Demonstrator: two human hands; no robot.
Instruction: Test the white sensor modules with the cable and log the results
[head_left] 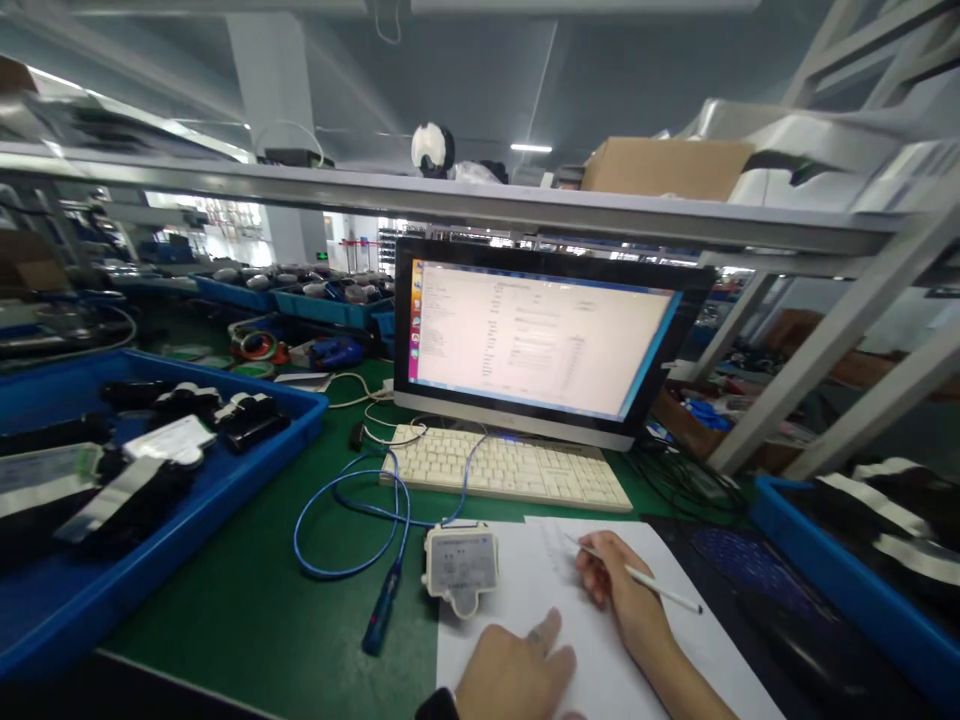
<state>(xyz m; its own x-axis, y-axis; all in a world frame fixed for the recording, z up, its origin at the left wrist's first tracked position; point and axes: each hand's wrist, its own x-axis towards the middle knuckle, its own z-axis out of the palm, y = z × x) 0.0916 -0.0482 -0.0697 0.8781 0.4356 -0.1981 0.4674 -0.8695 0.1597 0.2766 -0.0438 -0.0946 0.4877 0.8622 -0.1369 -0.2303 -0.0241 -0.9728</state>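
Right hand holds pen; grey label is illegible.

Right hand holds a pen (left hand over paper).

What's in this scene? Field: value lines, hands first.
Left hand: at the paper, nothing visibly held
Right hand: holds a white pen over the paper
Box: pale, labelled, at the paper's far left corner
Cable: blue, looped left of the box
Screen: lit, behind the keyboard
Left bin: blue
Right bin: blue
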